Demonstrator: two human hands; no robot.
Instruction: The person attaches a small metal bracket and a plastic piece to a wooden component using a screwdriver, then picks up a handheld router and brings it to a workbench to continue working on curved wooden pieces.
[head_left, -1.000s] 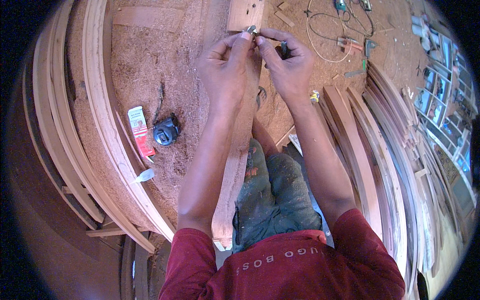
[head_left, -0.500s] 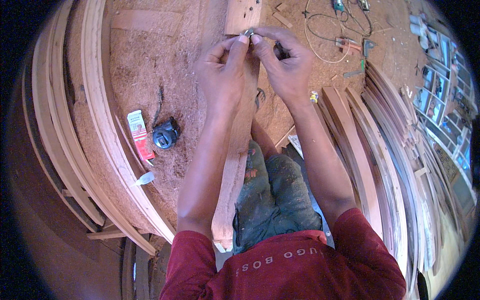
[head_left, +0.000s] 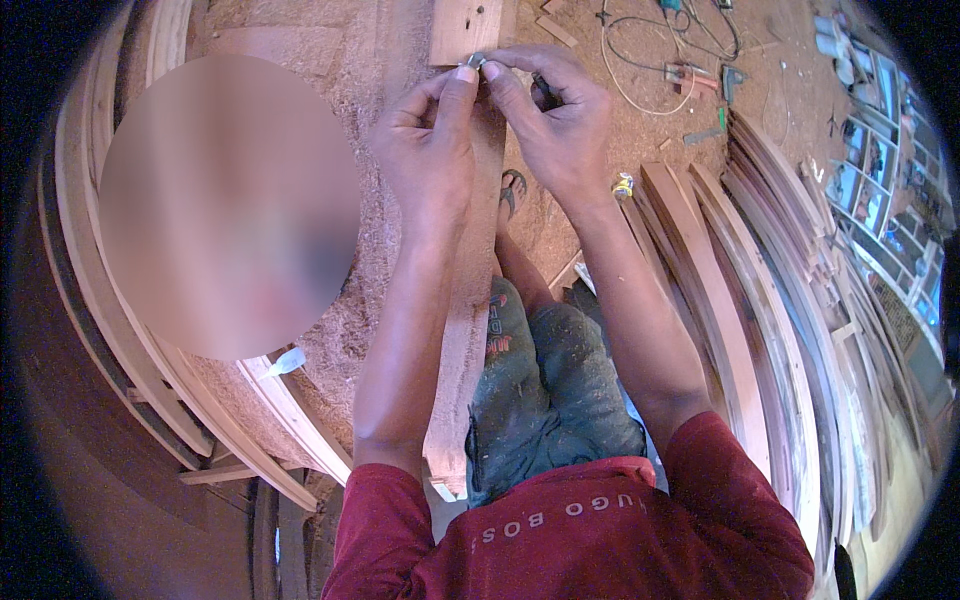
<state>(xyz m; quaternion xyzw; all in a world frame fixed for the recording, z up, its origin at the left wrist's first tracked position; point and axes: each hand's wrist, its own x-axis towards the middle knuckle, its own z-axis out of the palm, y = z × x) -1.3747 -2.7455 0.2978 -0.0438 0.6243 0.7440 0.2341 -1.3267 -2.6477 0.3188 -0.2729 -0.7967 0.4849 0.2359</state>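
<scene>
My left hand (head_left: pixel 428 140) and my right hand (head_left: pixel 555 118) meet at the fingertips above a long wooden board (head_left: pixel 462 330). Both pinch one small metal piece (head_left: pixel 477 62) between thumb and forefinger. My right hand also keeps a dark slim tool (head_left: pixel 541 92) tucked against its palm. The board runs from my lap away toward a short wooden block (head_left: pixel 466 24) at the top edge. My knees in dusty grey trousers (head_left: pixel 545 400) sit beside the board, with a sandalled foot (head_left: pixel 512 190) beyond them.
Sawdust covers the workbench (head_left: pixel 370 250) to the left, where a blurred patch hides part of the surface. Curved wooden strips (head_left: pixel 730 300) are stacked at right and along the left rim. A cable and small tools (head_left: pixel 690 60) lie at the top right. A small white tube (head_left: pixel 285 362) lies near the bench edge.
Both hands stay joined on the small metal piece and have shifted slightly toward the top of the picture. The tools on the left bench are now behind a blurred patch.
</scene>
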